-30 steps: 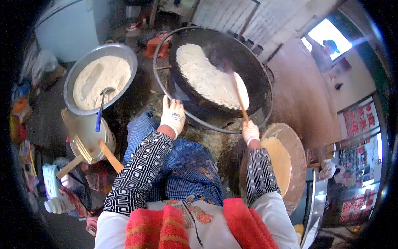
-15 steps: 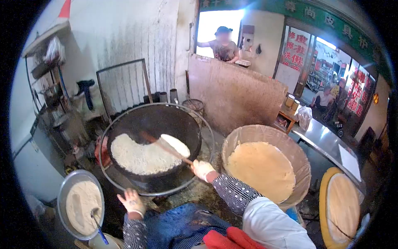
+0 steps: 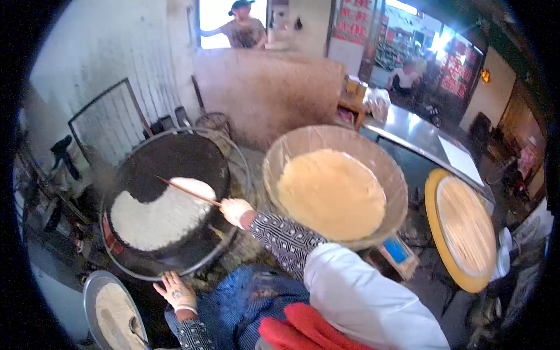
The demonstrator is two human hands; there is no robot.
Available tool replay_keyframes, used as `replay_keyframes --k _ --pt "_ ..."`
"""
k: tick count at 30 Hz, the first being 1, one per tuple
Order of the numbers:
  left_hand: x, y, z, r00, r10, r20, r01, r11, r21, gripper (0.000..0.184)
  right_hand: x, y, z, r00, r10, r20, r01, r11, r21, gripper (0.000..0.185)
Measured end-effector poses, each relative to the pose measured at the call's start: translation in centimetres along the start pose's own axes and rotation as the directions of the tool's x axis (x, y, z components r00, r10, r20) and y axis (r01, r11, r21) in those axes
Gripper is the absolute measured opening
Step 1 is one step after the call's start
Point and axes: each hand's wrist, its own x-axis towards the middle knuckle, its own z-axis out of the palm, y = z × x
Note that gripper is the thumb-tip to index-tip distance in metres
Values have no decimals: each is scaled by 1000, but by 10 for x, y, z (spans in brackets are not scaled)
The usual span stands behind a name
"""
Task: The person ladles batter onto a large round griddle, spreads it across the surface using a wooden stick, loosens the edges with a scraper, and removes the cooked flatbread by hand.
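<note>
A large round black pan (image 3: 175,149) stands at the left, with a pale, lumpy layer of batter or dough (image 3: 146,224) over its near part. At the layer's right end lies a smoother white oval lump (image 3: 195,188). My right hand (image 3: 235,212), in a light glove, grips the handle of a long wooden spatula (image 3: 189,192), its thin far end reaching over the pan. Also gloved, my left hand (image 3: 177,293) has its fingers spread at the near side of the metal ring (image 3: 192,269) around the pan. Whether the fingertips press on the ring I cannot tell.
Right of the pan is a big lined basket (image 3: 399,175) of yellowish dough or batter. A metal basin (image 3: 90,283) of pale mix stands lower left. A yellow-rimmed round board (image 3: 431,201) leans at the right. Beyond the partition (image 3: 262,87), a person (image 3: 242,29) stands.
My view has swung right, so the scene sits further left. The spatula's blade, seen broad before, now looks thin and has shifted toward the pan's right side. My left hand stays by the ring.
</note>
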Motion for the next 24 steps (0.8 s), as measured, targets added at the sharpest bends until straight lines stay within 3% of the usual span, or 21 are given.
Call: replay_keyframes --k 1,3,4,5,6,9,10,12,14,15,16,19,20,22,24 --pt "-2 0 -6 1000 -25 16 25 1000 -11 66 -7 -21 -17 999 -29 34 30 999 -23 30" --pt "10 -7 22 998 -24 -54 22 999 -46 71 4 -9 -2 983 64 175 -61 998 -24 30" --pt "11 -9 21 996 -32 -82 25 995 -93 72 3 8 5 999 39 22 -36 993 -108 30" --pt "10 -20 20 992 -63 -106 49 990 -129 72 -3 0 -16 999 36 8 -34 984 -174 28" --pt "16 -29 38 953 -28 -300 -39 975 -217 68 14 10 -13 966 -76 247 138 961 -242 26" --pt "20 -33 27 975 -57 -215 27 990 -141 56 -3 -34 -38 977 -99 187 109 993 -42 31" --pt "19 -33 23 978 -79 -193 57 991 -121 53 -13 -49 -41 968 27 251 -19 999 -34 30" --pt "16 -35 25 979 -95 -179 84 994 -68 51 -22 -48 -34 941 -119 318 196 955 -223 33" --pt "12 -36 17 987 -116 -108 109 992 -68 51 -8 -7 -9 971 -33 237 99 957 -273 31" --pt "13 -33 8 988 -120 -94 114 992 -59 51 8 14 -6 994 71 77 -58 985 -163 30" --pt "14 -45 21 969 -97 -228 73 991 -111 51 24 27 9 981 105 161 -97 994 -56 26" --pt "24 -53 -6 971 -59 -230 18 984 -180 53 -1 -22 -31 915 -366 172 400 882 -250 23" --pt "23 -55 -9 981 -89 -171 59 983 -173 52 0 -6 -7 920 -389 53 392 903 -176 22" --pt "26 -65 -7 982 -177 -61 170 980 -106 51 4 -2 -2 999 -21 35 25 994 -109 25" --pt "33 -77 11 975 -223 -19 221 973 -65 55 22 4 8 999 26 -23 -29 990 -138 29"
